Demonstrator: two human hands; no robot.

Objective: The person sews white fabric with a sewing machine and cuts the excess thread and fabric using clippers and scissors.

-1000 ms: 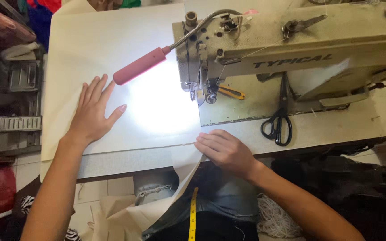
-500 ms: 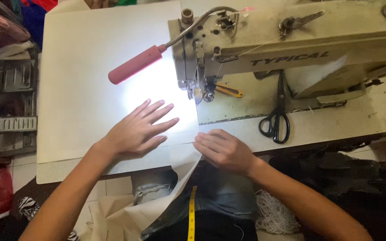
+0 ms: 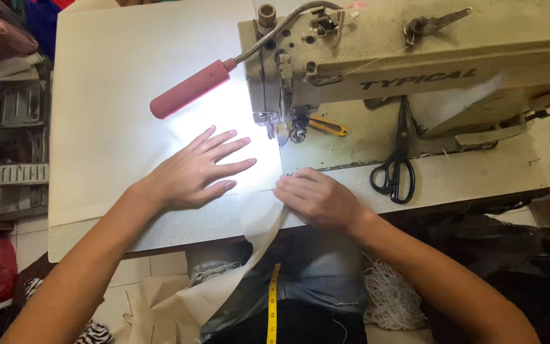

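A large sheet of white fabric [image 3: 128, 102] covers the left part of the sewing table, and a strip of it hangs over the front edge toward my lap. My left hand [image 3: 195, 169] lies flat on the fabric, fingers spread, pointing at the needle. My right hand [image 3: 316, 197] presses the fabric's edge just in front of the presser foot [image 3: 274, 130], fingers together and holding nothing. The beige sewing machine [image 3: 415, 57] stands behind both hands.
A pink lamp [image 3: 189, 89] on a flexible neck lights the fabric by the needle. Black scissors [image 3: 397, 172] and a yellow-handled tool [image 3: 326, 126] lie on the machine bed. A yellow tape measure [image 3: 274, 306] hangs over my lap. A heap of white cord [image 3: 393, 299] sits below the table.
My left hand has slid right across the fabric, from the far left to close beside the needle. My right hand has stayed on the fabric edge.
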